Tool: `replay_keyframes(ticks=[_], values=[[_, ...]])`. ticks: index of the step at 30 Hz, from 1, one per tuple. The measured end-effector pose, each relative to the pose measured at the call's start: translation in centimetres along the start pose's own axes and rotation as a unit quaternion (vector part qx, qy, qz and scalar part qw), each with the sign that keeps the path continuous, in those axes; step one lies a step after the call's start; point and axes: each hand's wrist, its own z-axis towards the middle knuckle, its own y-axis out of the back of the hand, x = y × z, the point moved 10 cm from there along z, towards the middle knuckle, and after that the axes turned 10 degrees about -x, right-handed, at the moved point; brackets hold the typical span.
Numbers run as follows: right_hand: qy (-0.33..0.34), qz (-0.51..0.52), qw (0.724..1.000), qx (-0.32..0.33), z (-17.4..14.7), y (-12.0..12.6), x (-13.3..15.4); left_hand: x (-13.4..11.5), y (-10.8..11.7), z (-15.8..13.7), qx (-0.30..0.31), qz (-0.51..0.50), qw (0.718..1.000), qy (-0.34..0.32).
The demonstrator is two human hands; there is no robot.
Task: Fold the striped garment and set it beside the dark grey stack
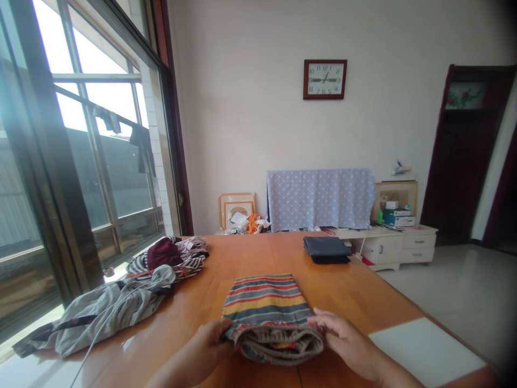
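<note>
A folded garment [266,304] with red, yellow, grey and dark stripes lies on the wooden table in front of me. Its near edge is a gathered, beige-lined opening that looks like an elastic waistband. My left hand [212,342] pinches the near left corner, thumb on top and the other fingers mostly hidden. At the near right corner, my right hand [347,342] grips the cloth edge, its fingers lying over the top. Both hands are closed on the same garment, which rests flat on the table.
Crumpled clothes, including a grey garment [117,307] and a maroon one [165,253], lie along the table's left side by the window. A folded dark cloth [326,249] sits at the far right. A white sheet [428,350] lies near the right edge of the wooden table [226,258].
</note>
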Motion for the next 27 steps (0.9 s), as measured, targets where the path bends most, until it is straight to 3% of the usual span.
replay_keyframes(ticks=[6, 10, 12, 15, 17, 19, 22, 27], values=[[-0.045, 0.170, 0.984, -0.007, 4.3, 0.0, 1.1, 1.1, -0.2, 3.3, 0.026, -0.241, 0.967, 0.076], [-0.111, 0.261, 0.957, -0.059, 8.8, -0.4, -1.3, 3.1, 0.0, 7.6, -0.036, -0.371, 0.918, 0.135], [-0.135, 0.244, 0.956, -0.094, 10.8, -0.8, -2.8, 4.9, -0.5, 9.6, -0.067, -0.394, 0.898, 0.185], [-0.155, 0.195, 0.961, -0.125, 12.5, -1.5, -4.4, 7.7, -1.7, 10.9, -0.086, -0.385, 0.880, 0.264], [-0.161, 0.177, 0.963, -0.126, 13.0, -2.1, -5.2, 8.7, -2.4, 11.1, -0.076, -0.368, 0.886, 0.274], [-0.162, 0.158, 0.966, -0.125, 13.3, -2.5, -5.9, 9.1, -2.6, 11.4, -0.077, -0.334, 0.909, 0.237], [-0.155, 0.118, 0.972, -0.127, 13.8, -2.7, -6.6, 9.6, -1.2, 12.1, -0.148, -0.201, 0.954, 0.166], [-0.117, 0.034, 0.977, -0.175, 15.0, -2.0, -6.5, 10.5, 0.2, 13.7, -0.226, -0.072, 0.962, 0.136]])
